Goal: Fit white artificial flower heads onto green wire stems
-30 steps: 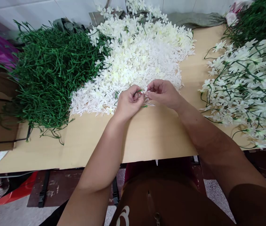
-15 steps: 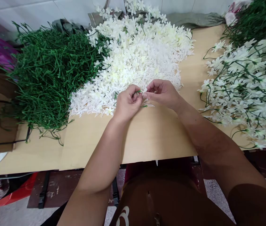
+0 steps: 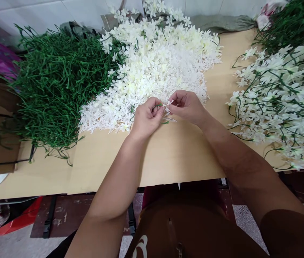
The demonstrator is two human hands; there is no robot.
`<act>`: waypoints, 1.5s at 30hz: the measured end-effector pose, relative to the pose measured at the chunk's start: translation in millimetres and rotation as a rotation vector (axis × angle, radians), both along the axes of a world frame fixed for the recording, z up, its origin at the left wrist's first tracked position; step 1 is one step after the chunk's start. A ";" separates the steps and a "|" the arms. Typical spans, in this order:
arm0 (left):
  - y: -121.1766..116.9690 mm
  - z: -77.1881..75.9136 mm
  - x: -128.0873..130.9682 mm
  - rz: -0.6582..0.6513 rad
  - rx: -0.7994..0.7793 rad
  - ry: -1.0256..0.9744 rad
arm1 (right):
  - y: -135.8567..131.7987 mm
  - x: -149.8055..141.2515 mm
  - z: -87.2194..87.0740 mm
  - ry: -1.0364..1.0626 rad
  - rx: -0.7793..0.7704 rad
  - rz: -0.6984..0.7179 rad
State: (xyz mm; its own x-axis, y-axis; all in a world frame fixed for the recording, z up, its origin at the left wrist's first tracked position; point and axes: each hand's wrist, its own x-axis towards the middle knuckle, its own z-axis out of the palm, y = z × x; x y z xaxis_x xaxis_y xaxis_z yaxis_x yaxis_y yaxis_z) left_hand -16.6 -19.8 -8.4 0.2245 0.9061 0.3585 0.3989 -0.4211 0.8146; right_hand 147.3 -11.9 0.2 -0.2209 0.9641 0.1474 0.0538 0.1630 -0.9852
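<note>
Two pinches: your left hand (image 3: 146, 116) closed on stem (image 3: 159, 105), right hand (image 3: 187, 105) on flower (image 3: 168, 103); stemmed flowers (image 3: 283, 96) heaped right, many loose stems (image 3: 57, 82) left, loose blooms (image 3: 152, 64) far, yet unpaired.

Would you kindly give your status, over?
Left hand pinching green stem; right hand pinching white flower; white flower pile just beyond, nothing seen blocking hands.

Beyond the fingers, the blossoms (image 3: 152, 68) look like matt cloth; the tabletop (image 3: 178, 154) nearer is smooth, apparently wood.
</note>
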 end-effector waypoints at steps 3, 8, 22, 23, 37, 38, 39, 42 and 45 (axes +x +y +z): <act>-0.5 2.0 1.2 0.000 -0.026 -0.061 | -1.8 0.5 3.0 -0.012 0.032 0.004; -1.0 4.0 3.1 0.020 -0.098 -0.110 | -4.2 2.4 5.5 -0.021 0.064 0.077; -4.6 8.1 1.9 -0.018 -0.040 -0.095 | -5.8 -1.5 6.3 -0.043 0.123 -0.048; -4.7 8.5 2.0 -0.016 -0.049 -0.102 | -5.9 -1.4 6.8 -0.040 0.126 -0.043; -0.7 3.6 3.5 0.012 -0.149 -0.189 | -2.7 -0.7 1.3 -0.008 0.050 0.004; -0.2 2.9 3.4 0.008 -0.154 -0.192 | -2.1 -1.0 0.5 0.000 0.048 -0.003; 0.2 2.4 3.4 0.005 -0.162 -0.197 | -1.5 -1.2 -0.4 0.008 0.050 -0.007; 1.2 2.2 4.1 0.011 -0.199 -0.222 | -0.5 -1.5 -2.3 0.031 0.061 -0.012; 2.2 3.4 4.7 0.029 -0.233 -0.239 | -0.4 -2.1 -3.6 0.037 0.066 -0.022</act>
State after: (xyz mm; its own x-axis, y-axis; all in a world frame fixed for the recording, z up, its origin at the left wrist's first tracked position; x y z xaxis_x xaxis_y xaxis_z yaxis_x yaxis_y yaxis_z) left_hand -11.9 -17.6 -5.0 0.1317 0.9748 0.1803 0.1942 -0.2038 0.9596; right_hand 145.2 -12.3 -3.4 -0.1928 0.9565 0.2188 0.0219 0.2271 -0.9736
